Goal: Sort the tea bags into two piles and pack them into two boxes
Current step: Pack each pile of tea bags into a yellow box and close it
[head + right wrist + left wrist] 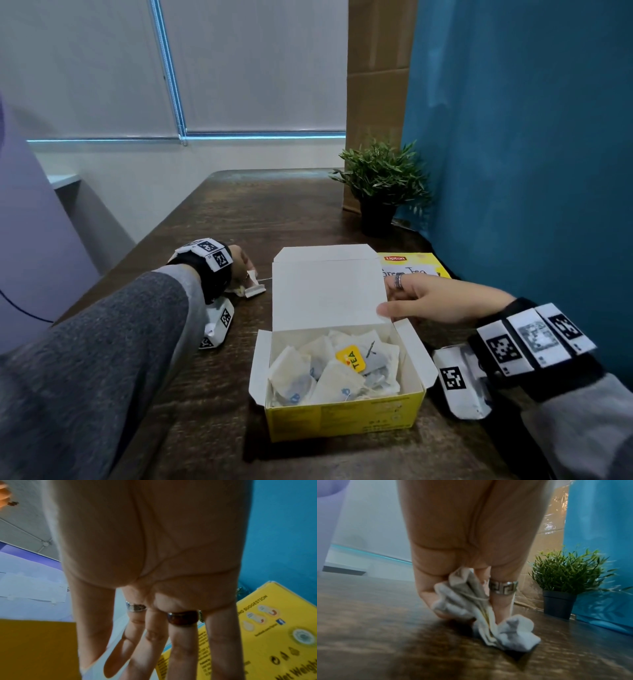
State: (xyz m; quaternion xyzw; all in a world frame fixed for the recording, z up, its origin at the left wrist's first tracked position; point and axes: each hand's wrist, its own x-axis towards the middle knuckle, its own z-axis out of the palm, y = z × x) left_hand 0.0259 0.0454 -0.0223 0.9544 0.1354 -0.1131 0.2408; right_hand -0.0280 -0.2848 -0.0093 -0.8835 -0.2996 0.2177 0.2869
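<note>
An open yellow tea box (342, 414) stands at the middle of the dark wooden table, with several white tea bags (308, 377) and a yellow "TEA" tag (352, 358) inside. Its white lid (325, 291) stands upright. My right hand (388, 296) pinches the lid's right edge, thumb in front and fingers behind; in the right wrist view the hand (137, 649) lies against the lid (37, 649). A closed yellow Lipton box (411, 265) lies behind. Far left, my left hand (248, 274) grips a bunch of tea bags (488, 622) that touch the table.
A potted green plant (380, 185) stands at the table's back right, in front of a cardboard sheet (376, 85) and a blue curtain (531, 137). Bare table (239, 212) stretches behind the boxes. The table's left edge runs close to my left arm.
</note>
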